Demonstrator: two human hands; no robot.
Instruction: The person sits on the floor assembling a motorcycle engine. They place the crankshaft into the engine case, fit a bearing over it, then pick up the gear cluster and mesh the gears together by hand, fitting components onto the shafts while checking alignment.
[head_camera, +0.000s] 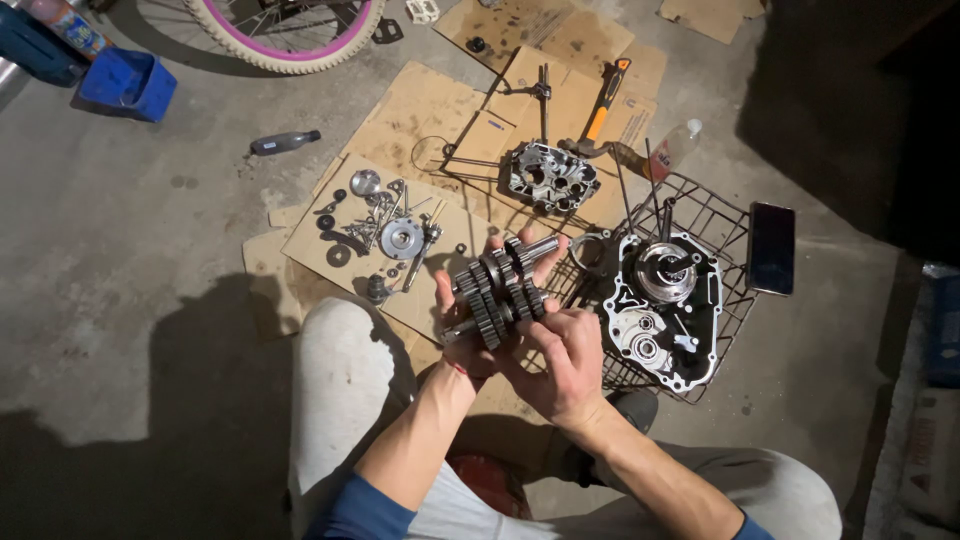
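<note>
Gear cluster: two steel shafts stacked with dark toothed gears, held above the cardboard, in front of the knees.
Left hand: fingers clamped beneath and behind the cluster.
Right hand: fingers closed on its near side.
Engine case: black cast metal, right of the fingers, resting on a wire basket.
Washers and bolts: small, round, scattered left, on cardboard.
Cylinder head: silvery, beyond the fingers.

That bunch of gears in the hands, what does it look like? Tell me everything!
The gear cluster is dark, greasy-looking metal: two rows of toothed wheels meshed side by side on two shafts, whose ends poke out at both sides. It is held tilted above the cardboard. The left hand cups it from below; the right hand presses fingers on its near side.
</note>
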